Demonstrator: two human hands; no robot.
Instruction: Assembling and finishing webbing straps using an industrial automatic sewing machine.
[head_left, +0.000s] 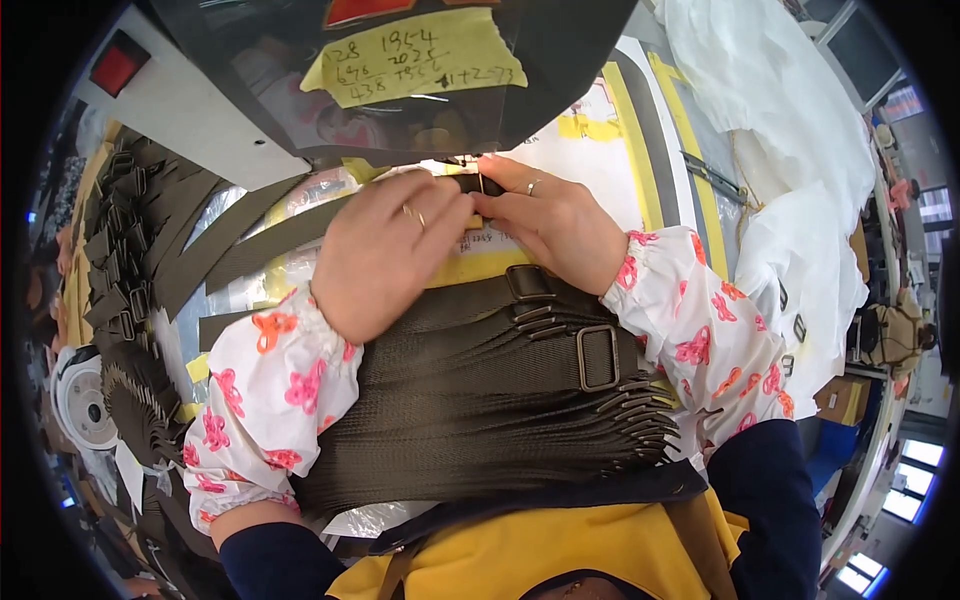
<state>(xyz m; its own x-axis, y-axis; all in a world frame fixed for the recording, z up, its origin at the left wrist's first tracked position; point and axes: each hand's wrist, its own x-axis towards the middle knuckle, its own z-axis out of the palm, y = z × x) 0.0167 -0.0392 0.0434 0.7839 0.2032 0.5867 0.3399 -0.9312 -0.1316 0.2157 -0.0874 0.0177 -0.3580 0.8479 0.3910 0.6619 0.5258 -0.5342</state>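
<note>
Under the dark sewing machine head (440, 125), both of my hands meet at a dark olive webbing strap (275, 240). My left hand (385, 245) is closed on the strap, its fingers curled close to the needle area. My right hand (565, 215) pinches the strap's end between thumb and fingers, beside what looks like a thin metal bar. My fingers hide most of that end. Right in front of me lies a thick stack of similar straps (450, 400). Rectangular metal buckles (583, 358) show at the stack's right side.
More straps with black buckles (125, 235) hang in a heap at the left. A white reel (85, 400) stands below them. Tweezers or thread snips (715, 178) lie right of the machine, near crumpled white sheeting (800, 200). Yellow tape (630, 140) marks the work surface.
</note>
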